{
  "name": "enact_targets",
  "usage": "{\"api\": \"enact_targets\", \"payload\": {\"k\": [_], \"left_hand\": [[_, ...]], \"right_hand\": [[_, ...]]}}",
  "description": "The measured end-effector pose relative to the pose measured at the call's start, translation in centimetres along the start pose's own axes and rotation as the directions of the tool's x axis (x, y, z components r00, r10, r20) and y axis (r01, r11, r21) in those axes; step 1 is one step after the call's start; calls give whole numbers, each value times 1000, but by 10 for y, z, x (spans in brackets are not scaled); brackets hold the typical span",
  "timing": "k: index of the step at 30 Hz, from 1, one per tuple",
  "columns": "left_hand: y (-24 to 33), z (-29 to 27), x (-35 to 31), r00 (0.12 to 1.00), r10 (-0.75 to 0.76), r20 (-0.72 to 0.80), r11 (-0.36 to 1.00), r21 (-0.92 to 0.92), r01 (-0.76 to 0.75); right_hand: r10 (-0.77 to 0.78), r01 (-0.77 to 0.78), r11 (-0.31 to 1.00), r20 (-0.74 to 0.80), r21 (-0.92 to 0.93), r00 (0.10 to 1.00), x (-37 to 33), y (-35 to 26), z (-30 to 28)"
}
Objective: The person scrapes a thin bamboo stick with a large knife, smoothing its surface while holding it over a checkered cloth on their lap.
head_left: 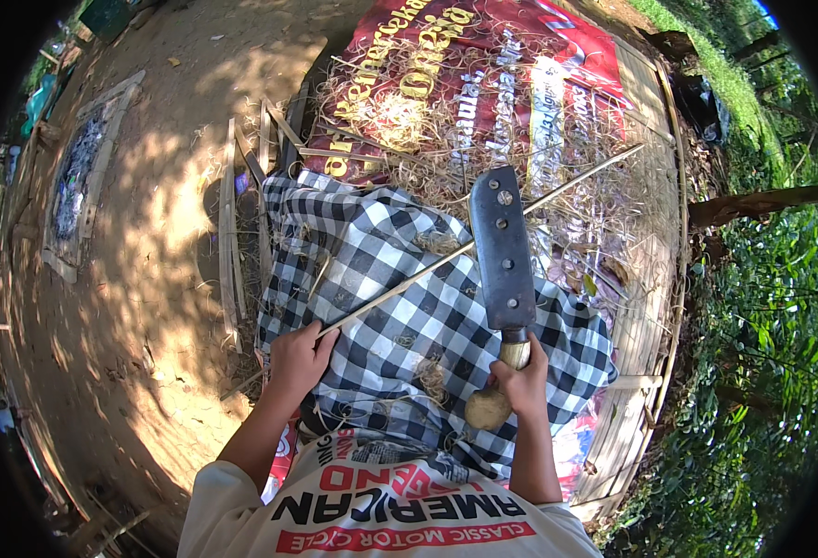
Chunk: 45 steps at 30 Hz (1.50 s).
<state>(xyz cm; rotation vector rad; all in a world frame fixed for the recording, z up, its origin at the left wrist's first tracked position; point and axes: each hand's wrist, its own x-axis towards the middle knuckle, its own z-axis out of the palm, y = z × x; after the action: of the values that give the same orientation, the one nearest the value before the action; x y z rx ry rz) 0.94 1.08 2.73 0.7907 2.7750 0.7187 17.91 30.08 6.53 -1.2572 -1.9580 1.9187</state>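
Observation:
My left hand (299,361) is closed around the near end of a long, thin strip of pale wood or bamboo (399,290). The strip slants away to the far right and passes behind the blade of a big cleaver-like knife (502,246). My right hand (523,379) grips that knife by its wooden handle, which ends in a round knob. The broad dark blade points away from me and has several holes along it. Whether blade and strip touch, I cannot tell. Below both lies a black-and-white checked cloth (381,246) across my lap.
Curly shavings (399,116) litter a red printed banner (483,65) ahead, on a bamboo platform (651,298). Several long strips (230,232) lie at its left side. Bare dirt ground (167,307) is on the left, with a framed dark panel (88,177). Green plants (762,372) grow right.

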Motion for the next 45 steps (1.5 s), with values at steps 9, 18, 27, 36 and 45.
{"api": "enact_targets", "payload": {"k": [9,18,27,36,45], "left_hand": [[-6,2,-6,998,-41,38,998,-52,43],[-15,11,1,997,10,75,1000,0,-10],[-19,12,2,995,32,98,998,-53,-27],[-15,13,5,993,12,115,999,-32,-8],[-21,15,1,995,-11,98,998,-56,16]], "right_hand": [[-118,111,991,-95,-76,988,29,-13,-15],[-148,139,980,-49,-144,988,63,-15,-1],[-241,291,865,171,-408,955,33,-29,32],[-141,108,973,-157,-202,978,59,-22,6],[-254,249,892,37,-377,966,34,-15,17]]}}
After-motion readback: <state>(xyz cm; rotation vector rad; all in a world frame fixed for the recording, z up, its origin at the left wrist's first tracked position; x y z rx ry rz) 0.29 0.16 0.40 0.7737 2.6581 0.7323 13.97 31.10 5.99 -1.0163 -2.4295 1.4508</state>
